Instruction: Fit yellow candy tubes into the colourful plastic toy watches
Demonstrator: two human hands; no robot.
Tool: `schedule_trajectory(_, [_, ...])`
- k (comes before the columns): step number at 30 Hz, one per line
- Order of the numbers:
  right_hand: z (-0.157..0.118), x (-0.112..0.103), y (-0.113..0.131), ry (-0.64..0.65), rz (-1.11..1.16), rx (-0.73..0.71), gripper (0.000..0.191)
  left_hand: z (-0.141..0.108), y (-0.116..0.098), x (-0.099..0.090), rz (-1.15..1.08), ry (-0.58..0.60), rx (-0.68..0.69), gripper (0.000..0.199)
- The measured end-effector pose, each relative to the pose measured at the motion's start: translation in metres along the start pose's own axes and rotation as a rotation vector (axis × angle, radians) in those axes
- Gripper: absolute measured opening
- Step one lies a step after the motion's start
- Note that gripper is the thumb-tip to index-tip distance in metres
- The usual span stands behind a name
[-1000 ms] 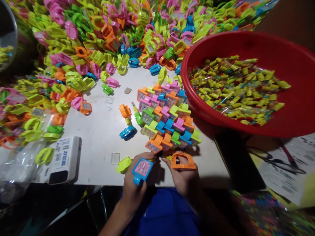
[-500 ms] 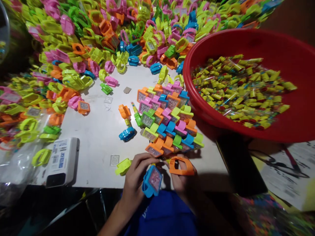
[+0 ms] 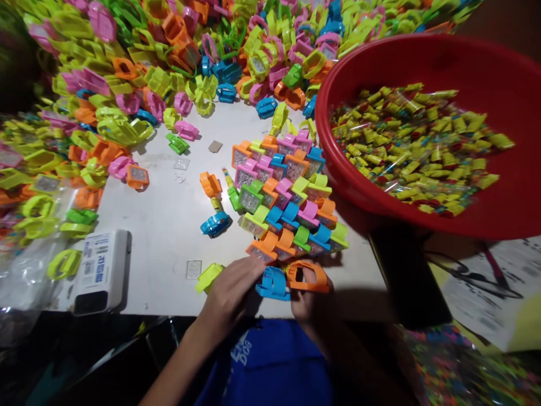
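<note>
View: head, looking forward and down at the hands.

Left hand (image 3: 230,296): open and flat, fingers spread wide and reaching toward the blue ring; holding nothing that shows.

Right hand (image 3: 307,299): closed narrowly on an orange ring (image 3: 307,277), the fingers passing through its band.

Blue ring (image 3: 273,283): low between the hands, tilted on its side, just against the right hand. Whether the left fingers touch it is hard to tell.

Change: the blue ring, held up in the left hand in the earlier views, has left that hand and now sits at the near edge of the rows.

Rows of rings (image 3: 289,197): pink, orange, blue, green and lime, packed and overlapping, directly ahead of the hands.

Lime ring (image 3: 208,277): lying just left of the left hand's fingers.

Tabletop (image 3: 169,270): white, under the hands and rows.

Red basin (image 3: 325,135): ahead and right of the right hand, filled with yellow sweets in clear wrappers (image 3: 418,152).

Ring heap (image 3: 147,56): loose mixed colours, far ahead of the hands.

White box (image 3: 101,270): labelled, left of the left hand.

Plastic bag (image 3: 25,276): clear, further left, with rings beside it.

Papers (image 3: 477,287): printed, right of the right hand, below the basin.
</note>
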State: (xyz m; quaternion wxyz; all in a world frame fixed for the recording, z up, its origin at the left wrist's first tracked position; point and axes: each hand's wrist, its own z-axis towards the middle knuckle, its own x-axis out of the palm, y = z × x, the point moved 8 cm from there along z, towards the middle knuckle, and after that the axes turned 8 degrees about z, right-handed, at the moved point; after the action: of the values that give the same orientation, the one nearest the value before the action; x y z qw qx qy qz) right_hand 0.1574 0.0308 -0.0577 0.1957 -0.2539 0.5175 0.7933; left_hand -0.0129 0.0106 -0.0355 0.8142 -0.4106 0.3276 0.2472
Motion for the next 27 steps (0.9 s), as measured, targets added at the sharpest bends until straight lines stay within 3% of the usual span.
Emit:
schedule_trajectory(9, [0.001, 0.002, 0.007, 0.002, -0.156, -0.061, 0.025, 0.009, 0.007, 0.007, -0.024, 0.063, -0.048, 0.057])
schedule_trajectory(13, [0.003, 0.003, 0.018, -0.028, -0.219, -0.088, 0.027, 0.01, 0.007, 0.005, -0.009, 0.077, -0.043, 0.047])
schedule_trajectory(17, [0.002, 0.009, 0.023, -0.106, -0.278, -0.048, 0.028, 0.009, 0.001, 0.0, 0.013, 0.019, -0.119, 0.036])
schedule_trajectory(21, [0.001, 0.012, 0.023, -0.082, -0.314, 0.004, 0.031, 0.011, -0.004, -0.004, -0.087, -0.082, -0.197, 0.033])
schedule_trajectory(27, [0.002, 0.011, 0.023, -0.044, -0.364, 0.072, 0.034, 0.013, -0.008, -0.004, -0.064, -0.117, -0.127, 0.025])
